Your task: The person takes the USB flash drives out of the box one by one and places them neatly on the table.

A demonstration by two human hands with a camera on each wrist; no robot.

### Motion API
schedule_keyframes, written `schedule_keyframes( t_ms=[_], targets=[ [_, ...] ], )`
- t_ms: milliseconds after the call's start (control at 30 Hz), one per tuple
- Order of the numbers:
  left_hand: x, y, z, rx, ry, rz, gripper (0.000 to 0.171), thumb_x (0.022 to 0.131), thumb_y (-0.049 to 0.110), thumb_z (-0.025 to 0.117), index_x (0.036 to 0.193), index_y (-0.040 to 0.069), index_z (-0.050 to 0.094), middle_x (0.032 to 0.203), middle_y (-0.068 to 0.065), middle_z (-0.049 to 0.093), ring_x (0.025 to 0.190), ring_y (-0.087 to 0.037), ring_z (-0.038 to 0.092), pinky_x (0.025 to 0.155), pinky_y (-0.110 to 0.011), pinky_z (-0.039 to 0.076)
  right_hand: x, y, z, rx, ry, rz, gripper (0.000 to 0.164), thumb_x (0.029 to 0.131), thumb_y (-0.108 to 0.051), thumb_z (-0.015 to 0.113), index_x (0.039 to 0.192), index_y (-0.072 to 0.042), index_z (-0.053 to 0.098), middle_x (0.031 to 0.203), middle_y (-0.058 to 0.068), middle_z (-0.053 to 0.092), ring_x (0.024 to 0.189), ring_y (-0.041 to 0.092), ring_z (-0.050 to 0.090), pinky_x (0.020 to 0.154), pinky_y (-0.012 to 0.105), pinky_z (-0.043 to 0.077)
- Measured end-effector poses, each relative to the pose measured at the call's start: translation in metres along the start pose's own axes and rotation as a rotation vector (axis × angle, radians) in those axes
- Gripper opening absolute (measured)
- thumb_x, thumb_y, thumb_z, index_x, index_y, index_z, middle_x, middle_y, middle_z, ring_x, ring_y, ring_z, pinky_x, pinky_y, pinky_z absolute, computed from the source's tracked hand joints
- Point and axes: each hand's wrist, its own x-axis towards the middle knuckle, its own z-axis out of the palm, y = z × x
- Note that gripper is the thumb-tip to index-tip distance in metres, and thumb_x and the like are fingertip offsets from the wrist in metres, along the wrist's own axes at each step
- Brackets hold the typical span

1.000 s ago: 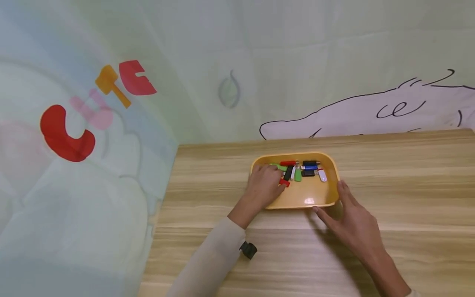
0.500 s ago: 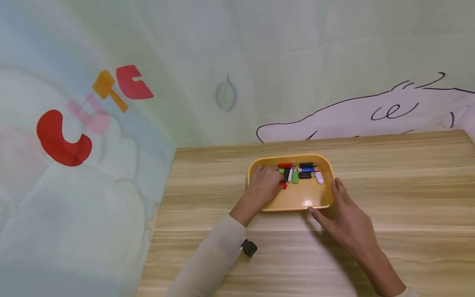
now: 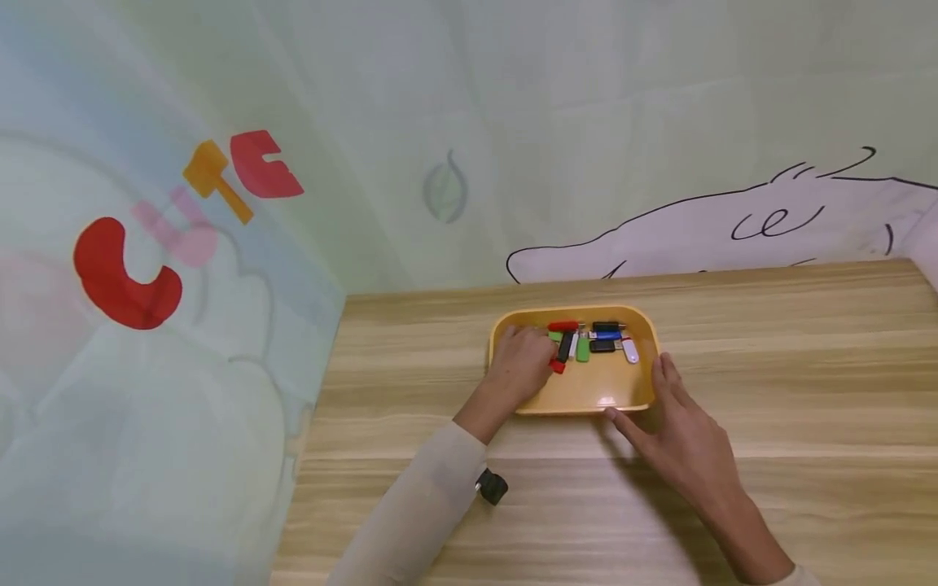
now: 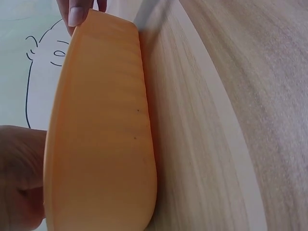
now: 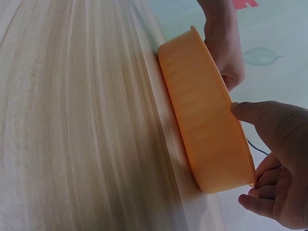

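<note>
A yellow-orange tray (image 3: 586, 395) stands on the wooden table. Inside lie several USB sticks, among them a green one (image 3: 582, 350), a blue one (image 3: 607, 335) and a white one (image 3: 630, 350). My left hand (image 3: 519, 362) reaches into the tray's left part, close to a red stick (image 3: 558, 367) and a black one (image 3: 565, 346). Its fingertips are hidden in the head view, and in the left wrist view the tray wall covers them. My right hand (image 3: 692, 443) holds the tray's near right corner, thumb (image 5: 245, 111) on the near rim and fingers at the right side.
The table's wooden surface (image 3: 806, 391) extends around the tray. Behind it hangs a printed cloth (image 3: 586, 146) with a line drawing, and another with coloured letters is at the left. A black strap piece (image 3: 492, 487) shows at my left wrist.
The whole view has shifted slightly. Both hands keep their places at the tray, and the red stick beside my left hand has slid a touch to the left.
</note>
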Motion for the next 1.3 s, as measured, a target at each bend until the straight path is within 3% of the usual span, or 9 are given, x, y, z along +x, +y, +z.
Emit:
schedule_keyframes(
  t_ms=[267,733,933,1300],
  targets=[
    [0.002,-0.002,-0.001,-0.004,0.04,0.035,0.01,0.096,0.023,0.079,0.087,0.019,0.08,0.093,0.004,0.074,0.093,-0.016,0.067,0.092,-0.037,0.047,0.0,0.001,-0.003,-0.019,0.034,0.003,0.11,0.089,-0.061,0.078,0.163,0.005,0.031,0.167,0.029,0.033,0.126,0.061,0.057,0.073,0.064,0.058],
    [0.0,-0.002,-0.003,0.027,-0.049,0.031,0.014,0.099,0.03,0.077,0.092,0.018,0.079,0.087,0.005,0.071,0.083,-0.013,0.061,0.095,-0.036,0.049,0.004,-0.001,-0.004,-0.014,-0.028,0.045,0.112,0.09,-0.065,0.076,0.164,0.004,0.029,0.165,0.031,0.034,0.114,0.063,0.063,0.068,0.06,0.058],
    [-0.004,-0.002,-0.008,0.048,-0.037,0.032,0.015,0.098,0.032,0.078,0.093,0.017,0.079,0.091,0.003,0.072,0.089,-0.015,0.066,0.097,-0.038,0.051,0.004,-0.003,-0.007,0.018,-0.047,0.081,0.113,0.089,-0.065,0.076,0.165,0.003,0.027,0.165,0.031,0.034,0.126,0.064,0.056,0.084,0.068,0.055],
    [-0.017,-0.001,-0.02,0.016,0.04,0.024,0.016,0.101,0.033,0.073,0.094,0.019,0.077,0.083,0.005,0.065,0.086,-0.014,0.061,0.087,-0.035,0.05,0.003,-0.005,-0.008,0.13,-0.062,0.106,0.113,0.088,-0.057,0.083,0.164,0.004,0.027,0.163,0.033,0.034,0.137,0.061,0.048,0.099,0.07,0.049]
  ],
)
